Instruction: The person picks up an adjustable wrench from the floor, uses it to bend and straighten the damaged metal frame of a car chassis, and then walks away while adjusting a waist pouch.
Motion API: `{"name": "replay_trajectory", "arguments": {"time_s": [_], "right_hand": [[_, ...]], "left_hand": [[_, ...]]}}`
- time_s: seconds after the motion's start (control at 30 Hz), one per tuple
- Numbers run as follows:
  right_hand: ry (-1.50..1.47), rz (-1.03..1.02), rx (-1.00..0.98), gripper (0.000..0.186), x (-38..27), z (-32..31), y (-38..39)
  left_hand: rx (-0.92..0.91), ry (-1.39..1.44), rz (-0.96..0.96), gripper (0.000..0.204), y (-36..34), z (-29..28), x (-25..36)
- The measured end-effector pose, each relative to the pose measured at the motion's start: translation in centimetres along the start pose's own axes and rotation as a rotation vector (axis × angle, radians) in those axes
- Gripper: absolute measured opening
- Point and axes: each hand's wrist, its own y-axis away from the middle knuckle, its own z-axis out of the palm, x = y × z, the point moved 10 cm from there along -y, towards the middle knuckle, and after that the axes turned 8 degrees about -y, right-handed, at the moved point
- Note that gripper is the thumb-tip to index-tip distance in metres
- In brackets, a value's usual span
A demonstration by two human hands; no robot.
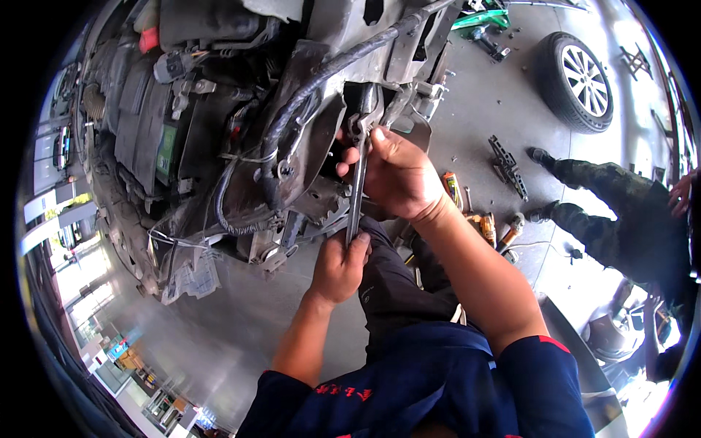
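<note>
Gripping wrench (357, 191) — red-lettered navy shirt (427, 379)

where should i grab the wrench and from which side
Probably best by the lower end of the wrench, coming from below, the person's side: the shaft is long, slim and straight, its head sits up against the car frame, and the left grip holds that lower end.

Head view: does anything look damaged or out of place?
Yes. A ragged sheet along the vehicle's lower edge looks torn. A wheel rests on the floor, attached to nothing, and a metal bracket lies loose nearby. The wrench in the left hand shows nothing odd.
</note>
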Motion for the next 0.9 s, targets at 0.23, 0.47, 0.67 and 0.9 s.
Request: {"name": "replay_trajectory", "arguments": {"time_s": [0.23, 0.47, 0.67, 0.9], "right_hand": [[0.035, -0.103, 0.092, 0.032, -0.6, -1.5, -0.7], [-0.018, -0.05, 0.109, 0.034, -0.3, -1.7, -0.5], [-0.03, -0.119, 0.09, 0.026, -1.0, -1.6, -0.1], [-0.025, -0.102, 0.181, 0.021, -0.7, -0.1, 0.3]], "left_hand": [[-0.002, -0.099, -0.016, 0.036, -1.5, -0.4, -2.3], [-0.022, -0.109, -0.059, 0.039, -2.0, -0.1, -4.3], [-0.105, 0.038, -0.107, 0.04, -2.0, 0.9, -3.4], [-0.091, -0.003, -0.049, 0.039, -2.2, 0.3, -3.7]]}}
